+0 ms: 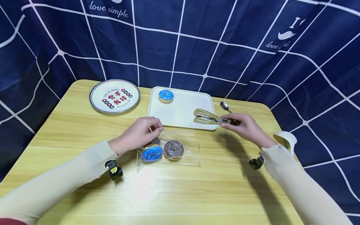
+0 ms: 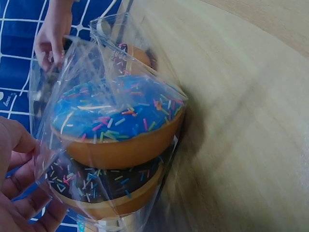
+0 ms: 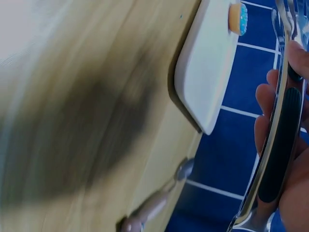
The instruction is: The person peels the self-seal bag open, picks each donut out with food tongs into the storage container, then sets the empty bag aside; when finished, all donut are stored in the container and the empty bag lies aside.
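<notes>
My left hand (image 1: 143, 132) pinches the edge of a clear plastic bag (image 1: 192, 153) lying on the table. Inside the bag are a blue sprinkled donut (image 1: 152, 153), a chocolate sprinkled donut (image 1: 173, 149) and another dark donut partly hidden under my hand. In the left wrist view, the blue donut (image 2: 120, 116) rests against a chocolate donut (image 2: 104, 181) behind the plastic. My right hand (image 1: 243, 126) grips metal tongs (image 1: 206, 117) by their dark handles, the slotted heads over the right part of a white tray (image 1: 180, 111). Another blue donut (image 1: 166, 96) sits on the tray's far left.
A white plate (image 1: 115, 96) with red lettering stands at the back left. Beyond my right hand lies a spoon (image 1: 225, 106), and a white cup-like object (image 1: 285, 139) is by the right table edge. Dark blue cloth (image 1: 157, 40) with white lines hangs around the table.
</notes>
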A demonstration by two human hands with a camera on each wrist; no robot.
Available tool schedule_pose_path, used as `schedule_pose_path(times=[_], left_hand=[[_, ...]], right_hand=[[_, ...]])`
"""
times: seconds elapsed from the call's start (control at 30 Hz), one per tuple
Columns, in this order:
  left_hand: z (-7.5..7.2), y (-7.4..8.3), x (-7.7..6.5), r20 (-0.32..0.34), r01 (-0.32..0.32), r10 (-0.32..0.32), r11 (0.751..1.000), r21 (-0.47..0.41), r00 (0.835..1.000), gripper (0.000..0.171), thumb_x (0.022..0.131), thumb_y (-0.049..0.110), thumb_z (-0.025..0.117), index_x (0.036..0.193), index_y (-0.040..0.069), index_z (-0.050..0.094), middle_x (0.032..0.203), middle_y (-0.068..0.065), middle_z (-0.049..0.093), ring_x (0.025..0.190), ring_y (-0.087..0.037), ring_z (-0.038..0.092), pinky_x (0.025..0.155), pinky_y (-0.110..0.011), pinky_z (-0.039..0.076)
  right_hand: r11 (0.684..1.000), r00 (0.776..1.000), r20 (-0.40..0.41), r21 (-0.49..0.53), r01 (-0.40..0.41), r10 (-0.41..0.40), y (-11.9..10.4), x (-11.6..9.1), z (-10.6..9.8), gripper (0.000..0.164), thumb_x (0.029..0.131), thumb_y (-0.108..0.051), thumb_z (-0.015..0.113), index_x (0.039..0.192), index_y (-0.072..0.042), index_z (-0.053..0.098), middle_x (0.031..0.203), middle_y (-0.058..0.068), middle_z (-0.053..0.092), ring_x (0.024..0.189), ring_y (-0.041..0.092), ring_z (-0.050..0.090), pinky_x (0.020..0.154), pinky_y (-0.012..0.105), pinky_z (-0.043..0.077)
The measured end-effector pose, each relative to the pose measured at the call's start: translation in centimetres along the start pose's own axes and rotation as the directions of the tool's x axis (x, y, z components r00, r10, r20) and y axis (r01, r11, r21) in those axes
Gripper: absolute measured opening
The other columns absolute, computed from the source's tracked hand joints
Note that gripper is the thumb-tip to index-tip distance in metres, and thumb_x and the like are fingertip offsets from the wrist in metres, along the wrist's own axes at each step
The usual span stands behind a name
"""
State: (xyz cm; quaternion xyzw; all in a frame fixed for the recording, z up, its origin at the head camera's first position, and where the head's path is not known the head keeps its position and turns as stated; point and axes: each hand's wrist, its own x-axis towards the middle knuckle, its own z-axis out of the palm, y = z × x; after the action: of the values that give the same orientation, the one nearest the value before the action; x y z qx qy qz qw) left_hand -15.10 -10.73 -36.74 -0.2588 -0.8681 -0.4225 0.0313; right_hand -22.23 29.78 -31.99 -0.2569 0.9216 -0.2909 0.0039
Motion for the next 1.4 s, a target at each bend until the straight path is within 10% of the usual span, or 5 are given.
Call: schedule_pose_path(times=[0.53,1.4], left_hand=[[0.2,0.1,0.0,-0.003,0.006,-0.006,1.000,-0.003,1.000,0.012,0.100,0.008,0.063,0.098,0.005,0.074,0.089,-0.002,0.073,0.083,-0.013,0.066,0.081,-0.043,0.060],[0.3,0.3,0.0,0.006,-0.007,0.008,1.000,-0.019,1.000,0.011,0.099,0.008,0.064,0.098,0.005,0.074,0.091,-0.003,0.073,0.085,-0.013,0.066,0.082,-0.037,0.060]], right_hand=[[0.997,0.989,0.124,-0.011,0.077,-0.075,0.0,-5.8,-0.7,0.020,0.091,-0.007,0.079,0.107,-0.020,0.081,0.099,-0.004,0.081,0.090,-0.007,0.067,0.077,0.013,0.055],[0.994,0.955,0.276,0.016,0.109,-0.109,-1.1,-3.6,5.0,0.041,0.091,-0.014,0.082,0.129,-0.007,0.071,0.123,0.007,0.077,0.111,0.024,0.073,0.096,0.033,0.059]])
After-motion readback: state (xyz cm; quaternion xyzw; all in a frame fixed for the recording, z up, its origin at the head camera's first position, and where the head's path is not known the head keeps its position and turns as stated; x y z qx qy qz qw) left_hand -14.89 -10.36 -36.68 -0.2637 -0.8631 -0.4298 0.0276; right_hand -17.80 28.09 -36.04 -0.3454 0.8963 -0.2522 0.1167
